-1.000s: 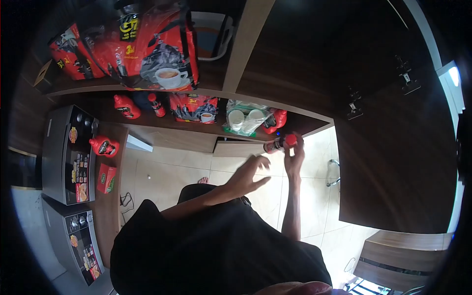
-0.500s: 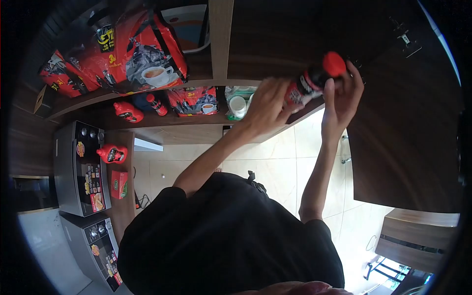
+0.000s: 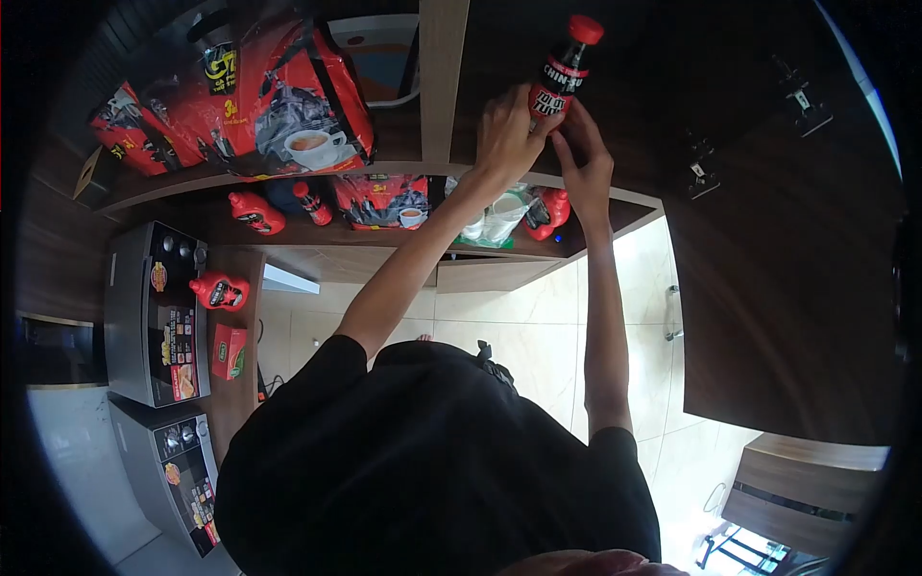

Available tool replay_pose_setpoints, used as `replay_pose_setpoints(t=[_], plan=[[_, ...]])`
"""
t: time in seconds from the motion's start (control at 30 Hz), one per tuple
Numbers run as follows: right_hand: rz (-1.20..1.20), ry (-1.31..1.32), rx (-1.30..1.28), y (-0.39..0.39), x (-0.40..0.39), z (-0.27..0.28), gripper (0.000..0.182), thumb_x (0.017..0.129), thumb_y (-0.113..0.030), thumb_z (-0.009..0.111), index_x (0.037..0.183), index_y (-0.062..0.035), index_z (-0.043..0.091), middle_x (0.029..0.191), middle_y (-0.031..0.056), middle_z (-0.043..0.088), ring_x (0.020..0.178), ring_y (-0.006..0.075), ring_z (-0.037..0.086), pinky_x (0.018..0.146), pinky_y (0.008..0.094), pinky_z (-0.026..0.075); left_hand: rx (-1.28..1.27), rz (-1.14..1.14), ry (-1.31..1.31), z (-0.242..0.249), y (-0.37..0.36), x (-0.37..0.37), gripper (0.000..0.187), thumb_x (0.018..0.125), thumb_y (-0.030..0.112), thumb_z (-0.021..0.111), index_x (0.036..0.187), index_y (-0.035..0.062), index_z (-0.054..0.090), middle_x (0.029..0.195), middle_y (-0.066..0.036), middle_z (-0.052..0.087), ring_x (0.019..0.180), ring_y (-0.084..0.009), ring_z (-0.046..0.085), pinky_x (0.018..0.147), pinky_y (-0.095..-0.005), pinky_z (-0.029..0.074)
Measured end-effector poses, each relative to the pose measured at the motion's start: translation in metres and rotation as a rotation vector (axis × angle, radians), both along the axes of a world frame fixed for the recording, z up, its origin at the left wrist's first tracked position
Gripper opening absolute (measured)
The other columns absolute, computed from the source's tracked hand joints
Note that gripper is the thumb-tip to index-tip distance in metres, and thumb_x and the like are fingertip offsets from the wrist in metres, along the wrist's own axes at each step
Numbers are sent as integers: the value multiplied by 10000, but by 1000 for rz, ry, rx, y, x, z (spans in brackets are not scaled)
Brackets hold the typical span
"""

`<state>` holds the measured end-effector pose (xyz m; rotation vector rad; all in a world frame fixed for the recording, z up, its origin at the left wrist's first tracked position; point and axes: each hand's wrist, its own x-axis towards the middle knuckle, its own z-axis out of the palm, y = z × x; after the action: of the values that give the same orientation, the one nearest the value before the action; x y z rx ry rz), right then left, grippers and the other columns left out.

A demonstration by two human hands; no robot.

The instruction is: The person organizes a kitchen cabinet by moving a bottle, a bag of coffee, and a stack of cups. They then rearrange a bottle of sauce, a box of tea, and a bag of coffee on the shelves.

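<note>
My left hand (image 3: 510, 137) is wrapped round the lower part of a dark sauce bottle (image 3: 563, 75) with a red cap and a CHIN-SU label. The bottle is slightly tilted in this view, in front of the dark upper compartment, and its base is hidden by my fingers. Close at its lower right side is my right hand (image 3: 588, 161), its thumb and bent fingers apart, fingertips right at the bottle. Below my hands, a red squeeze bottle (image 3: 548, 214) and wrapped white cups (image 3: 503, 219) stand on the lower shelf.
Large red coffee bags (image 3: 288, 106) fill the upper left shelf beside a vertical divider (image 3: 444, 77). Lower down are another coffee bag (image 3: 382, 202), a small red-capped bottle (image 3: 312, 204) and a red bottle (image 3: 255, 213). A cabinet door (image 3: 778, 288) hangs at right; microwaves (image 3: 158, 317) stand at left.
The sauce bottle has moved up and left and turned more upright, its label now readable. My right hand has left the cap and come down to the bottle's lower side.
</note>
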<state>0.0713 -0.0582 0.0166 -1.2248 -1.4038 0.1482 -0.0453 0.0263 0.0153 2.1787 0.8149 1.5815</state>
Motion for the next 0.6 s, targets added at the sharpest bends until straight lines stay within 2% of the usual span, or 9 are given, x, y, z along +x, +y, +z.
replay_pose_setpoints(t=[0.03, 0.13, 0.17, 0.23, 0.33, 0.37, 0.43, 0.53, 0.6], plan=[[6, 14, -5, 2, 0, -1, 542, 894, 10, 660, 1413, -36, 511, 1297, 205, 629, 1195, 287, 629, 992, 378, 498, 44, 33, 10, 0, 3, 0, 517, 872, 378, 736, 1154, -35, 605, 947, -199, 695, 802, -344, 698, 705, -434, 537], [-4, 10, -13, 13, 1, 2, 584, 847, 24, 709, 1394, -26, 512, 1251, 201, 644, 1163, 276, 643, 943, 372, 525, -189, -97, -18, 10, 0, -5, 585, 829, 366, 769, 1182, -55, 569, 1001, -216, 657, 882, -394, 646, 820, -468, 492], [-16, 5, -18, 14, 2, 3, 594, 831, 28, 725, 1384, -21, 514, 1229, 198, 651, 1146, 273, 650, 924, 371, 534, -178, -66, -48, 8, 2, -4, 595, 822, 367, 776, 1178, -57, 556, 987, -220, 650, 873, -399, 643, 812, -470, 492], [-69, -48, -49, 23, 6, 2, 527, 802, -7, 766, 1281, 0, 544, 1150, 189, 664, 1073, 263, 668, 873, 377, 541, -163, -6, -104, 5, 2, -1, 617, 809, 369, 789, 1170, -61, 531, 959, -226, 637, 855, -409, 639, 795, -473, 492], [-164, -124, -125, 40, 10, -2, 420, 789, -83, 795, 1118, 8, 550, 1038, 184, 653, 961, 273, 677, 800, 392, 539, 125, 312, -7, 11, 5, -6, 524, 864, 299, 763, 1150, -48, 495, 952, -219, 621, 800, -383, 664, 680, -471, 510], [-197, -151, -154, 46, 11, -3, 391, 789, -112, 799, 1062, 6, 546, 1002, 184, 645, 923, 280, 677, 777, 399, 536, -8, 216, 8, 9, 7, -4, 469, 879, 269, 741, 1126, -45, 494, 971, -229, 605, 841, -399, 652, 710, -479, 504], [-183, -193, -279, 60, 8, 2, 357, 821, -162, 766, 1028, -8, 519, 999, 195, 617, 890, 334, 664, 759, 419, 526, -270, 23, 32, 4, 13, 1, 361, 910, 208, 695, 1078, -39, 493, 1007, -250, 572, 923, -429, 628, 771, -495, 493], [-173, -332, -321, 85, 9, 0, 281, 870, -155, 678, 1041, -18, 502, 1041, 217, 578, 929, 406, 630, 773, 451, 516, -251, 4, -45, 0, 22, 3, 258, 937, 107, 596, 1118, -48, 496, 1095, -291, 542, 1050, -463, 573, 858, -519, 457], [-152, -434, -286, 101, 10, -1, 254, 876, -120, 634, 1067, -20, 501, 1084, 230, 559, 996, 430, 602, 804, 471, 506, -180, 8, -1, -7, 31, 9, 295, 927, 71, 553, 1181, -61, 485, 1126, -296, 541, 1102, -468, 547, 902, -531, 437]])
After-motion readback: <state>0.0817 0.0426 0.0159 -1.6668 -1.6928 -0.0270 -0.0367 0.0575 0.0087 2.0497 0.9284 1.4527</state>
